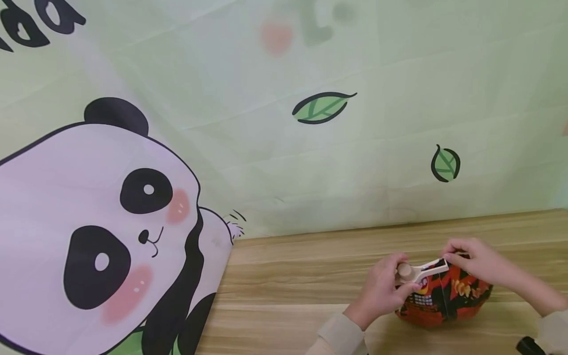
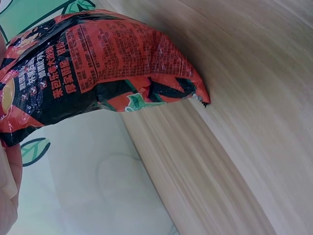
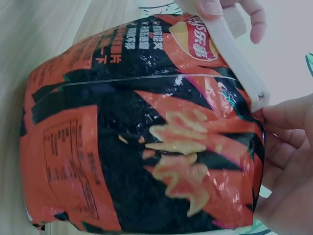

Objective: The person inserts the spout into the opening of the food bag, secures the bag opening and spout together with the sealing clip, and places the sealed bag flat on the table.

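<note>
A red and black chip bag [image 1: 443, 303] rests on the table, its printed chips facing the right wrist view. Along its top edge runs a white bag clip [image 1: 426, 269] with a round knob at the left end. My left hand [image 1: 381, 288] grips the clip by that knob end, thumb on the near side. At the clip's other end, my right hand [image 1: 477, 261] pinches the bag's top corner. The right wrist view shows those fingers [image 3: 286, 117] right at the clip's tip. Most of the left hand is outside the left wrist view.
The wood-grain table [image 1: 284, 291] extends to the left of the bag. Behind it hangs a pale green cloth [image 1: 381, 162] printed with leaves and a large panda [image 1: 146, 148]. A black object [image 1: 529, 346] shows by the right sleeve at the bottom edge.
</note>
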`<state>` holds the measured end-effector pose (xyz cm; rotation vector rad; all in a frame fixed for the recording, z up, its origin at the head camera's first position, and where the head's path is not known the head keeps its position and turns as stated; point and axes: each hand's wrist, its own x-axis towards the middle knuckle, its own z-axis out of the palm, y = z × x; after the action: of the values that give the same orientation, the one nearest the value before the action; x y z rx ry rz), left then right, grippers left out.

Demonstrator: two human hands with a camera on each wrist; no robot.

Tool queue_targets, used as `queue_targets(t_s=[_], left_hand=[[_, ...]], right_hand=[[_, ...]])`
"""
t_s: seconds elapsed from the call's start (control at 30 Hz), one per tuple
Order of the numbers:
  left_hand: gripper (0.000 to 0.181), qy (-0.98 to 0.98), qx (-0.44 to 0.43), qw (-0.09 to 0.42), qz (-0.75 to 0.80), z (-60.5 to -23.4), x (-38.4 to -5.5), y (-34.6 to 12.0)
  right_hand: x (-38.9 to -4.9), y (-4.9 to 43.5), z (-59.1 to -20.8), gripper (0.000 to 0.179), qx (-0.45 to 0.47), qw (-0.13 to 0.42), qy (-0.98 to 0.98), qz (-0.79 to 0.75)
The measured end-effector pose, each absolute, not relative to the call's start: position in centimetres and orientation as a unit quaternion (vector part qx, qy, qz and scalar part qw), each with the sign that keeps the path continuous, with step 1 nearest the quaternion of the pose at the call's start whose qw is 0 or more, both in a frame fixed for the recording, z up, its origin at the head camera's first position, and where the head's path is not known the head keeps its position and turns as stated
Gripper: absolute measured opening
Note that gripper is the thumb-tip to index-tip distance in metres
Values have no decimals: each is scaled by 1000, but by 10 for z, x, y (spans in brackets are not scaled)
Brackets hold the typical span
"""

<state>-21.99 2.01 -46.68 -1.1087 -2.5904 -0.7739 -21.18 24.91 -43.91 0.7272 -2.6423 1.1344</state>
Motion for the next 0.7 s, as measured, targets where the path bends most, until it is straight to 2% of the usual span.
queue_targets(t_s=[0.37,0.57,0.7], left_hand=[[47,-873,-400,134,-243,-471,-221,18],[44,-865,-415,177,-219,-471,-222,19],[42,-865,-415,183,-214,-471,-221,19]], right_hand=[[-213,256,-447,16,260,66,-897,352],[-213,258,-451,13,266,56,-896,352],[-213,258,-456,18,280,52,-888,362]])
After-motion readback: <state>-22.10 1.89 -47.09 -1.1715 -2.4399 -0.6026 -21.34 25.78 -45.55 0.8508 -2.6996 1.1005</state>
